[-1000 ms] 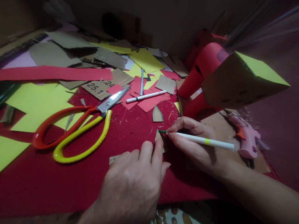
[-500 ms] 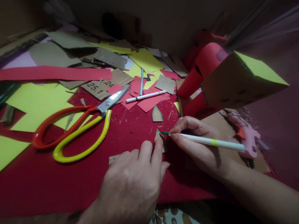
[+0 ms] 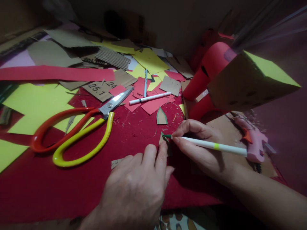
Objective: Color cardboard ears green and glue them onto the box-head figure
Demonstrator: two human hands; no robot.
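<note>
My right hand (image 3: 200,145) is closed around a white felt-tip marker (image 3: 203,143) with a yellow band. The marker's green tip meets the upper edge of a small pointed cardboard piece (image 3: 162,136). My left hand (image 3: 139,179) holds that piece against the red tabletop with its fingertips, and the fingers cover most of it. Just beyond lies a second pointed cardboard piece (image 3: 161,117), its outline edged in green. To the left rest large scissors (image 3: 105,116) with one red and one yellow handle, blades closed or nearly so.
Past the scissors are yellow sheets (image 3: 40,99), a red paper strip (image 3: 55,73) and cardboard scraps (image 3: 115,58). A thin white pen (image 3: 150,98) lies on red paper. On the right stand a cardboard-and-red-paper form (image 3: 240,83) and a pink glue gun (image 3: 255,143).
The marker tip has shifted slightly left along the edge of the cardboard piece, my right hand moving with it. My left hand stays in place.
</note>
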